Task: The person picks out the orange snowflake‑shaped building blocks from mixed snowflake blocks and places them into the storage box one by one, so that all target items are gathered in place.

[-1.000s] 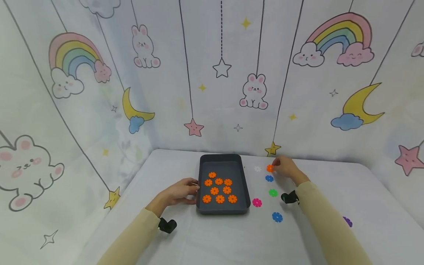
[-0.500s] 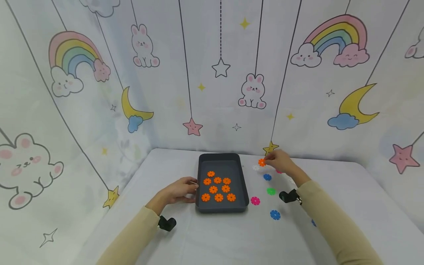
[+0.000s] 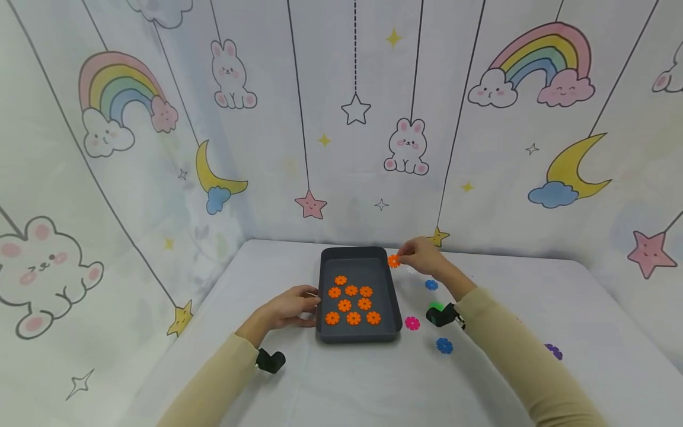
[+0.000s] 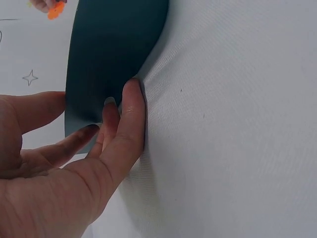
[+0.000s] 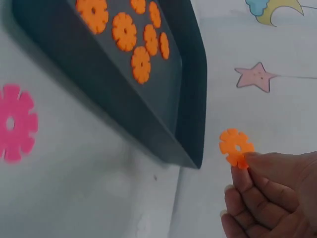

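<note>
The orange disc [image 3: 393, 261] is pinched at its edge by the fingertips [image 5: 247, 161] of the right hand [image 3: 421, 256], held in the air just beside the far right corner of the dark tray [image 3: 396, 308]. The left hand [image 3: 290, 307] rests against the tray's left wall, fingers straight and touching it, gripping nothing.

Surface: a table covered with white cloth [image 3: 347, 379]. Around it hang backdrop sheets [image 3: 267, 118] printed with rainbows, rabbits, stars and moons.

The tray holds nine orange discs [image 3: 352, 303], lying flat in rows. On the cloth right of the tray lie a pink disc [image 3: 412, 323], two blue discs [image 3: 444, 346], and, well apart, a purple disc [image 3: 554, 351].
</note>
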`<control>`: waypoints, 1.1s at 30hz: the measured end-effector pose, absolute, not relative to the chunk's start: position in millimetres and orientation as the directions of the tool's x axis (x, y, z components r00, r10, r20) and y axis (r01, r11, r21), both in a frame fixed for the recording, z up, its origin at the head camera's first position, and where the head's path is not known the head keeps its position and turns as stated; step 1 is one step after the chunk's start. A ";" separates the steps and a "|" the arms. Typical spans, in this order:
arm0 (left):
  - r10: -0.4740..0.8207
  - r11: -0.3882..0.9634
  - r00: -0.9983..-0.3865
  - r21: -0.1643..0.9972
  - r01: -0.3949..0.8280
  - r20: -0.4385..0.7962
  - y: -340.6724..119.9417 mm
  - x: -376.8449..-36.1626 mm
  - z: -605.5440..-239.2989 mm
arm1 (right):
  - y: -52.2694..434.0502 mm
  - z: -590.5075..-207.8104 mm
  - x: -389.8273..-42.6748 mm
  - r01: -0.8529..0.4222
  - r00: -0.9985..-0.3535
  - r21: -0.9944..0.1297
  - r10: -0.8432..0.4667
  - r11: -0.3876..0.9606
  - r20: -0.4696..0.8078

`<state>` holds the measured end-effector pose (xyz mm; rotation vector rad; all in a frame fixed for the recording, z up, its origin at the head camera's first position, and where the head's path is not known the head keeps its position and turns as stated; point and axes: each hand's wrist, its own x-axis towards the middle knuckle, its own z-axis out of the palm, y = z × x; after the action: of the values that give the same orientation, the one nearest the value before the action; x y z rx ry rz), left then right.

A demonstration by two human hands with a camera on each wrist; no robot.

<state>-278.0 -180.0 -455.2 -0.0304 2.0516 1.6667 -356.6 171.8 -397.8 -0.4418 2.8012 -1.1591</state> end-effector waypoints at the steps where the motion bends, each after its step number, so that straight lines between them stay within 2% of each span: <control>1: 0.282 0.252 -0.879 0.914 -0.318 -0.384 -179.8 -277.9 -455.2 | 167.8 -397.6 -356.4 -0.231 -0.955 -0.709 -0.294 0.666 0.035; 11: 0.277 0.252 -0.884 0.916 -0.311 -0.377 -180.0 -279.2 -452.8 | 122.9 -405.4 -365.7 -0.245 -0.931 -0.737 -0.365 0.630 -0.002; 16: 0.282 0.256 -0.882 0.916 -0.309 -0.377 -179.6 -279.5 -450.4 | 99.2 -410.7 -372.0 -0.240 -0.927 -0.716 -0.374 0.655 -0.031; 22: 0.279 0.258 -0.881 0.914 -0.314 -0.382 -178.4 -280.3 -451.7 | 78.3 -422.7 -380.0 -0.158 -0.953 -0.686 -0.291 0.710 -0.081; 28: 0.286 0.253 -0.880 0.915 -0.313 -0.380 -178.0 -279.0 -452.2 | 66.8 -429.0 -379.0 -0.077 -0.970 -0.597 -0.198 0.799 -0.139; 33: 0.285 0.251 -0.878 0.914 -0.318 -0.384 -179.0 -278.6 -455.1 | 65.4 -428.7 -374.9 -0.078 -0.972 -0.534 -0.183 0.842 -0.147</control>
<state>-278.6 -179.0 -455.1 -0.0298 2.0498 1.6686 -374.9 65.4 -428.7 -0.2025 2.8282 -0.8088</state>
